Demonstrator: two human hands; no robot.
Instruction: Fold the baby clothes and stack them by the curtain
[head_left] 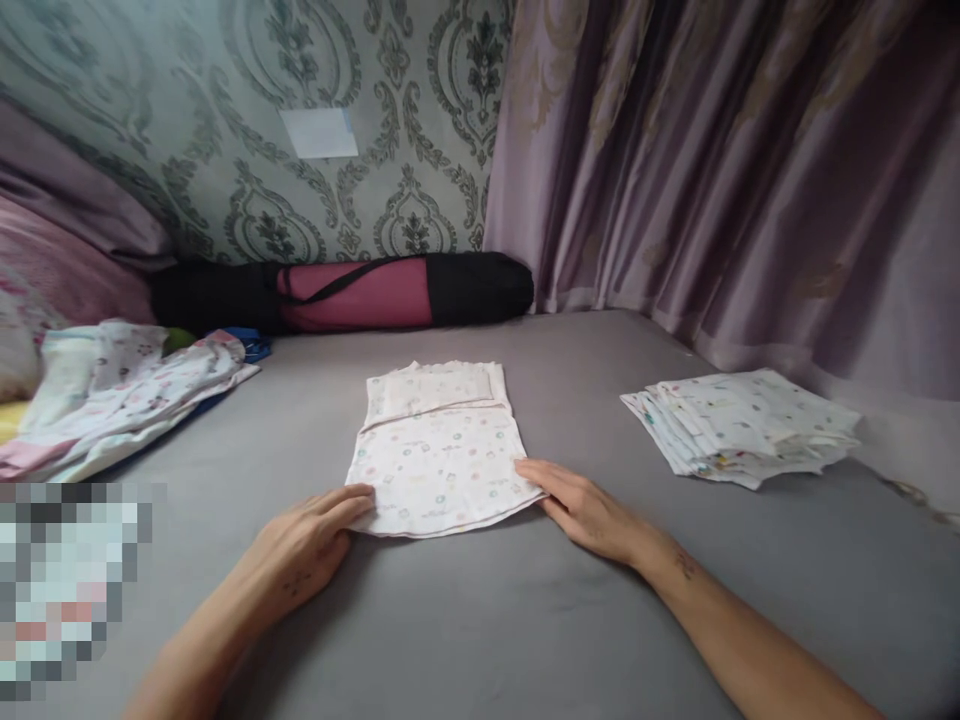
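A small white printed garment (439,465) lies on the grey sheet in front of me, partly folded over at its far end. My left hand (319,530) is closed on its near left corner, thumb below and fingers on top. At the near right corner, my right hand (581,505) pinches the edge between thumb and fingers. The near hem curves slightly between both hands. To the right sits a stack of folded white printed cloths (742,425), apart from my right hand.
A loose pile of printed clothes (142,390) lies at the left. Along the wall rests a long black and maroon bag (352,293). Purple curtains (637,150) hang at the back right. A pixelated patch covers the lower left.
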